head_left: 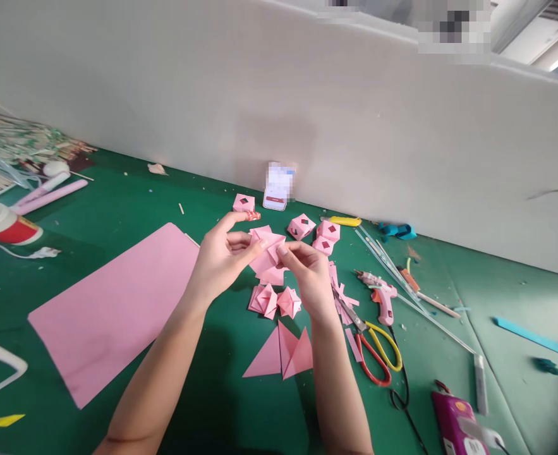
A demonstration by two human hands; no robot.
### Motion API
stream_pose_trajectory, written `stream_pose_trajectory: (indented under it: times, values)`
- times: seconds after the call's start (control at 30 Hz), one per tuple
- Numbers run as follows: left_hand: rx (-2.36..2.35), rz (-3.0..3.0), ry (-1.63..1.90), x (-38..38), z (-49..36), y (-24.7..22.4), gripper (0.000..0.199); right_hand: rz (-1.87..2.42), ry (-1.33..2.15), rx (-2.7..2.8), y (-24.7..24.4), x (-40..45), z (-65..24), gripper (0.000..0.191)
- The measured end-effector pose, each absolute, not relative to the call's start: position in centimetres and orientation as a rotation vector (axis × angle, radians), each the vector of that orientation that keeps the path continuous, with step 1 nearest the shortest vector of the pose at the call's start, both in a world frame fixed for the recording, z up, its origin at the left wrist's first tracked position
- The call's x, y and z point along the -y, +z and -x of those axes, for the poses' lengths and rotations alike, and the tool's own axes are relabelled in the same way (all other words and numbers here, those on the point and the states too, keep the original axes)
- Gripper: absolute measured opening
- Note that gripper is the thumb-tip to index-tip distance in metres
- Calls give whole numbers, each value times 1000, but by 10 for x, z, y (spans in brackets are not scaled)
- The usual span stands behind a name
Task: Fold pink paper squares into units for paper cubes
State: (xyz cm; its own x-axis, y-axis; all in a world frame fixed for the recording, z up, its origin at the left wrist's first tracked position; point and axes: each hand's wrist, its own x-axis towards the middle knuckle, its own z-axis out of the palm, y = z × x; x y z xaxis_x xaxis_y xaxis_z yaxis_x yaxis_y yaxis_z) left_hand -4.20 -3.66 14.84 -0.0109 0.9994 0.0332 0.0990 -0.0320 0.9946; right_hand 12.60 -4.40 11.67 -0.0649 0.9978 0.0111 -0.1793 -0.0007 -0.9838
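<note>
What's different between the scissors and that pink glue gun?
The scissors have one red and one yellow handle loop, whereas the glue gun is pink with an orange trigger. A black cord runs from the glue gun; the scissors have none. Both lie on the green table.

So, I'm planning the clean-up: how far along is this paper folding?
Four faceted pink paper shapes look finished, and two spiky pink paper pieces look largely folded. Left hand and right hand hold a part-folded pink paper piece. Probably left: the flat pink paper triangles and the large pink paper sheet, lying uncreased.
</note>
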Motion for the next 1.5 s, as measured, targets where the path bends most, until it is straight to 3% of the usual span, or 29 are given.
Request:
stream_pose_trajectory:
  times: [0.43,0.93,1.33,1.5]
  values:
    - [-1286,-1331,1122,37,45,146,56,1076,1305,1140,118,44,-125,18]
    - [-1264,-1430,1133,38,42,140,45,998,1314,1081,116,43,-128,12]
    - [-1243,-1350,1058,38,41,142,52,1084,1167,1101,118,44,-126,26]
    - [-1275,-1307,1090,36,43,145,51,1096,1278,1138,118,41,-130,44]
